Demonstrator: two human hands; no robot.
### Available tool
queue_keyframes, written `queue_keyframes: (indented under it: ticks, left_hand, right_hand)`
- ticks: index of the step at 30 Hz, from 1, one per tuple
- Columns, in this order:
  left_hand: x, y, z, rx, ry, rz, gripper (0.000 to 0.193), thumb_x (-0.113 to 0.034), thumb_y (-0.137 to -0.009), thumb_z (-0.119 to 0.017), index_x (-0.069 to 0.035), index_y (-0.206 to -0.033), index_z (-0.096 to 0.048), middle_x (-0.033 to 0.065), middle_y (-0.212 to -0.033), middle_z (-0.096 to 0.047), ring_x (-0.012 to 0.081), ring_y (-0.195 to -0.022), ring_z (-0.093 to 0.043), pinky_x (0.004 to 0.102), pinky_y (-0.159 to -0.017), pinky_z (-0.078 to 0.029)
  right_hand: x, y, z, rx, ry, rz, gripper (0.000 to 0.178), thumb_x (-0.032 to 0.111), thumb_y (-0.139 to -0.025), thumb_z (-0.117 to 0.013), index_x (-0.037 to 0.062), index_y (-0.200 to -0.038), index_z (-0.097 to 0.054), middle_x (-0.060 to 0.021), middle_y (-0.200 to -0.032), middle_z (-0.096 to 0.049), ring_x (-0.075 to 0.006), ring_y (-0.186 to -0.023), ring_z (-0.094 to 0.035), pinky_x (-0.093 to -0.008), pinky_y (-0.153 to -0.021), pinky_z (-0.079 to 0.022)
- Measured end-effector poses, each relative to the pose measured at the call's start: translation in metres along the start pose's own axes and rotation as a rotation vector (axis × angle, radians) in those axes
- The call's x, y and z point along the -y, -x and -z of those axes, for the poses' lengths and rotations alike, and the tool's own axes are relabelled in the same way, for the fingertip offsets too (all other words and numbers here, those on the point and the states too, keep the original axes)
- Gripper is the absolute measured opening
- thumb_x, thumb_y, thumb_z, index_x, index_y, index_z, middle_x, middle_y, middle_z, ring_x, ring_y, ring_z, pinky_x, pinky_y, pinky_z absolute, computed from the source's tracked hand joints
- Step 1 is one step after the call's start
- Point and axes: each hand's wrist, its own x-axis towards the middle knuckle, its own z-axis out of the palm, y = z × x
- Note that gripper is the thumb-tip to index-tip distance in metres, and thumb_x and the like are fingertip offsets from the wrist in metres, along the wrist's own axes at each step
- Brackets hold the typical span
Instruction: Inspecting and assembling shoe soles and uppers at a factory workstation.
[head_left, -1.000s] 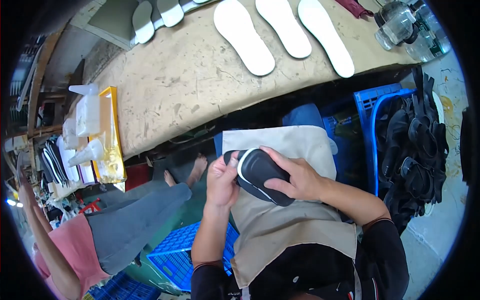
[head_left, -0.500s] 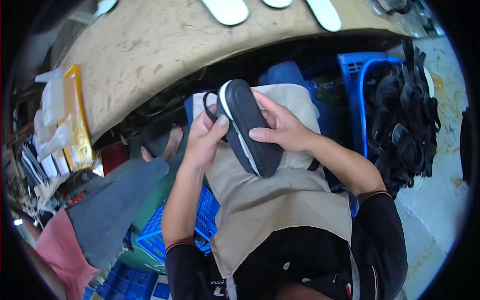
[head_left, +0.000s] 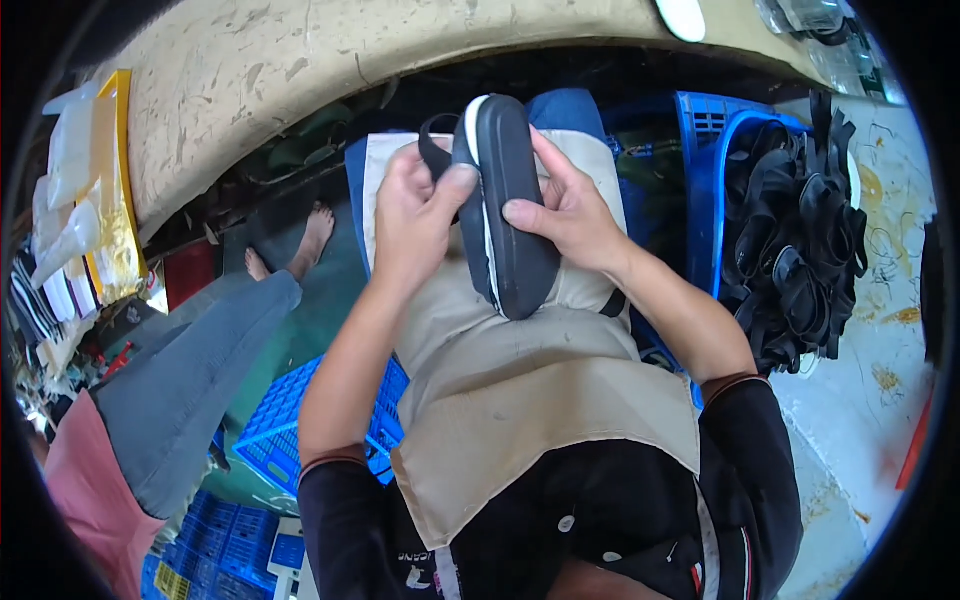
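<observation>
Above my lap I hold a black sandal (head_left: 512,225) with its dark, grooved sole turned towards me. A white layer shows along its left edge, and a black strap loops out near the upper left. My left hand (head_left: 415,205) is closed on the strap side, its thumb pressed near that edge. From the right, my right hand (head_left: 575,205) grips the shoe with the thumb lying across the sole; its other fingers are partly hidden behind. A beige apron (head_left: 540,410) covers my lap beneath the sandal.
A blue crate (head_left: 705,200) to my right holds tangled black strap pieces (head_left: 795,250). The worktable (head_left: 300,80) curves across the front, with a white sole (head_left: 682,18) on it. Blue baskets (head_left: 275,410) stand at lower left, near another person's leg (head_left: 215,380). A yellow tray (head_left: 122,200) is at far left.
The sandal has turned more upright and sits higher in view, both hands still on it. My left thumb has shifted along its edge. The view has moved, so fewer white soles show on the table.
</observation>
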Motion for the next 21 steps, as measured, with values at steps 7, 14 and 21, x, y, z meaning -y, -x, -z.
queue_keyframes:
  ticks: [7, 14, 21]
  left_hand:
    - [0.010, 0.044, -0.011, 0.279, -0.198, 0.140, 0.030, -0.023, -0.106, -0.044, -0.002, -0.091, -0.060, 0.0036, -0.084, -0.062, 0.0096, -0.074, -0.050, 0.0241, -0.070, -0.044]
    - [0.011, 0.045, -0.023, 0.326, 0.027, 0.302, 0.038, -0.027, -0.108, -0.041, -0.001, -0.088, -0.062, 0.0033, -0.079, -0.062, 0.0085, -0.069, -0.049, 0.0229, -0.064, -0.042]
    - [0.005, 0.056, -0.025, 0.374, -0.079, 0.262, 0.040, -0.026, -0.109, -0.038, 0.002, -0.104, -0.065, 0.0055, -0.087, -0.068, 0.0071, -0.072, -0.054, 0.0195, -0.067, -0.044]
  right_hand:
    - [-0.002, 0.010, 0.018, 0.021, -0.047, 0.038, 0.110, -0.008, -0.078, -0.077, 0.0087, -0.161, -0.008, -0.0214, -0.137, -0.057, -0.0237, -0.109, -0.065, -0.0324, -0.091, -0.056]
    - [0.002, 0.006, 0.023, 0.030, -0.035, -0.009, 0.115, -0.009, -0.074, -0.079, 0.0092, -0.161, -0.006, -0.0216, -0.136, -0.057, -0.0240, -0.109, -0.065, -0.0331, -0.093, -0.055]
    - [0.002, 0.012, 0.019, 0.072, 0.005, 0.054, 0.115, -0.008, -0.074, -0.080, 0.0070, -0.161, -0.006, -0.0232, -0.140, -0.053, -0.0259, -0.114, -0.063, -0.0336, -0.097, -0.052]
